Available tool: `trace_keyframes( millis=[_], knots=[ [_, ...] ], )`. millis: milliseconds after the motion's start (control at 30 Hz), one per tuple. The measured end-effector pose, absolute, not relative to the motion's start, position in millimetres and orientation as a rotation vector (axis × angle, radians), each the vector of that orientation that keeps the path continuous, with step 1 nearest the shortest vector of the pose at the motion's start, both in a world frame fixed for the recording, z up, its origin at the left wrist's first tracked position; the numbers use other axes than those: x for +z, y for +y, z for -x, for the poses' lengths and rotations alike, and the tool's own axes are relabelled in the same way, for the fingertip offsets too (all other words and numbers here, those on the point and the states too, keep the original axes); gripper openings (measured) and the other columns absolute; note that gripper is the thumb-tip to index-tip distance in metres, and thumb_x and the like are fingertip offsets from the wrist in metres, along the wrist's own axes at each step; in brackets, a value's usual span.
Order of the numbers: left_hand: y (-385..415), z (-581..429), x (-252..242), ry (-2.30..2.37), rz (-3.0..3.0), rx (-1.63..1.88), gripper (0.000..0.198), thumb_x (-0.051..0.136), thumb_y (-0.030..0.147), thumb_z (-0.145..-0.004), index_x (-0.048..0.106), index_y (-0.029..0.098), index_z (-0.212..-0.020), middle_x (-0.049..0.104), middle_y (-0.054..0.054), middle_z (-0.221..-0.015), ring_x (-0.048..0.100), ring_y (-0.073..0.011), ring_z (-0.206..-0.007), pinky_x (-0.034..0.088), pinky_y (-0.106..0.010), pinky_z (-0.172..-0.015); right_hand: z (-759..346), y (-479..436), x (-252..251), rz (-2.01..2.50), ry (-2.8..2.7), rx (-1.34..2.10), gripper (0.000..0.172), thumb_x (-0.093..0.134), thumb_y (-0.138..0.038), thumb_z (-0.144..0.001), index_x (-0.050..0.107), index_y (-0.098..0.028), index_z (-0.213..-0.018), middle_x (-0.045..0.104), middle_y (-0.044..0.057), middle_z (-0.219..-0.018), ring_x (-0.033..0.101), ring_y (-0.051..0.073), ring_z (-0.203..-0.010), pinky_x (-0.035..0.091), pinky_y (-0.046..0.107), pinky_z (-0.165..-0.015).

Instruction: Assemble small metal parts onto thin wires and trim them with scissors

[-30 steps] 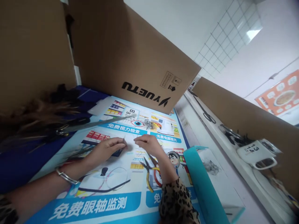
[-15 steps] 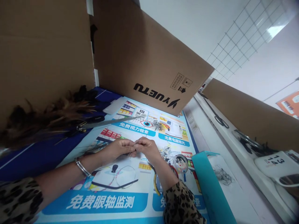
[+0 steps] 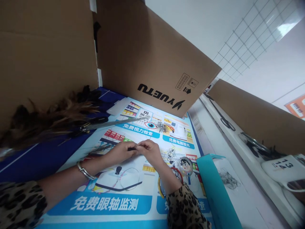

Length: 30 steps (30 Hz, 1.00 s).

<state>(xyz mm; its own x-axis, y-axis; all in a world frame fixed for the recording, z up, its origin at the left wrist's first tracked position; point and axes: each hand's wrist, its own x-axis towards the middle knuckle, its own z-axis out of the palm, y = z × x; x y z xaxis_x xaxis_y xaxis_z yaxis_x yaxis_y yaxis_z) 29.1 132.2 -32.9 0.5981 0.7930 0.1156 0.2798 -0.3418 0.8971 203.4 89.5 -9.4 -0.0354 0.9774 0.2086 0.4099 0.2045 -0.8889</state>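
My left hand [image 3: 121, 151] and my right hand [image 3: 150, 151] meet fingertip to fingertip above the printed sheet [image 3: 133, 219]. A small dark piece [image 3: 131, 148] shows between the left thumb and fingers; its kind cannot be made out. The right thumb and fingers pinch at the right end of it, where the fingers hide most of what is held. Thin dark strands [image 3: 100, 149] lie by the back of my left hand. Beside my right forearm are a red curved handle [image 3: 180, 175] and a yellow one [image 3: 160, 187], partly covered by the arm.
Brown feathers [image 3: 54, 111] lie at the left on blue cloth. A bundle of silvery wires [image 3: 119, 122] rests behind my hands. Tangled fine wire [image 3: 162, 127] sits farther back. A teal box [image 3: 216, 190] stands at the right. Cardboard panels [image 3: 152, 51] wall the back and left.
My left fingers have shifted slightly, and the dark piece between them now shows more plainly. Both hands stay together in nearly the same place. The view has moved a little.
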Motion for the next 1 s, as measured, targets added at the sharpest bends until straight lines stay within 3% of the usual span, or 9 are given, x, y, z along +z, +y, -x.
trace_keyframes(
  millis=[133, 233, 367, 500, 733, 833, 1000],
  knots=[
    [130, -29, -28, 0.883, -1.877, 0.75, 0.015, 0.057, 0.032, -0.079, 0.067, 0.02, -0.078, 0.072, 0.0, -0.078, 0.063, -0.0205, -0.076, 0.046, -0.028, -0.069, -202, 88, -7, 1.389, -1.608, 0.785, 0.006, 0.073, -0.023, -0.079, 0.077, -0.022, -0.084, 0.069, 0.001, -0.083, 0.063, 0.014, -0.075, 0.05, 0.025, -0.07],
    [132, -27, -29, 0.884, -1.862, 0.752, 0.021, 0.058, 0.031, -0.08, 0.07, 0.022, -0.094, 0.076, -0.001, -0.093, 0.066, -0.0228, -0.088, 0.048, -0.029, -0.076, -202, 87, -3, 1.431, -1.66, 0.748, 0.008, 0.073, -0.025, -0.08, 0.077, -0.023, -0.086, 0.068, 0.001, -0.083, 0.062, 0.014, -0.073, 0.05, 0.025, -0.07],
    [135, -26, -36, 0.92, -1.917, 0.685, 0.018, 0.055, 0.033, -0.083, 0.068, 0.021, -0.081, 0.07, 0.002, -0.072, 0.062, -0.0191, -0.072, 0.044, -0.026, -0.064, -202, 87, -4, 1.453, -1.708, 0.738, 0.007, 0.074, -0.026, -0.08, 0.077, -0.023, -0.086, 0.067, 0.0, -0.081, 0.062, 0.014, -0.073, 0.049, 0.024, -0.07],
    [136, -26, -41, 0.915, -1.939, 0.695, 0.021, 0.054, 0.036, -0.085, 0.068, 0.021, -0.082, 0.07, 0.002, -0.072, 0.063, -0.0189, -0.073, 0.044, -0.026, -0.065, -203, 89, -7, 1.467, -1.721, 0.702, 0.009, 0.075, -0.029, -0.081, 0.076, -0.024, -0.088, 0.068, 0.0, -0.083, 0.064, 0.015, -0.078, 0.05, 0.024, -0.073],
    [135, -27, -43, 0.969, -1.902, 0.726, 0.045, 0.058, 0.034, -0.082, 0.063, 0.021, -0.125, 0.077, -0.005, -0.108, 0.069, -0.0249, -0.1, 0.05, -0.031, -0.084, -204, 89, -9, 1.525, -1.768, 0.671, 0.011, 0.071, -0.028, -0.086, 0.071, -0.021, -0.077, 0.066, -0.001, -0.077, 0.062, 0.014, -0.075, 0.046, 0.024, -0.069],
    [133, -28, -42, 0.94, -1.919, 0.745, 0.042, 0.058, 0.033, -0.082, 0.065, 0.022, -0.122, 0.076, -0.005, -0.115, 0.069, -0.0252, -0.104, 0.049, -0.032, -0.089, -203, 89, -10, 1.5, -1.794, 0.629, 0.011, 0.071, -0.027, -0.086, 0.071, -0.021, -0.077, 0.066, 0.0, -0.079, 0.062, 0.014, -0.077, 0.046, 0.023, -0.071],
    [134, -29, -43, 0.954, -1.906, 0.694, 0.039, 0.059, 0.034, -0.082, 0.065, 0.023, -0.118, 0.078, -0.003, -0.105, 0.071, -0.0257, -0.096, 0.05, -0.032, -0.082, -202, 89, -13, 1.527, -1.825, 0.659, 0.006, 0.073, -0.023, -0.084, 0.072, -0.022, -0.078, 0.067, 0.0, -0.079, 0.063, 0.015, -0.079, 0.048, 0.024, -0.074]
  ],
)
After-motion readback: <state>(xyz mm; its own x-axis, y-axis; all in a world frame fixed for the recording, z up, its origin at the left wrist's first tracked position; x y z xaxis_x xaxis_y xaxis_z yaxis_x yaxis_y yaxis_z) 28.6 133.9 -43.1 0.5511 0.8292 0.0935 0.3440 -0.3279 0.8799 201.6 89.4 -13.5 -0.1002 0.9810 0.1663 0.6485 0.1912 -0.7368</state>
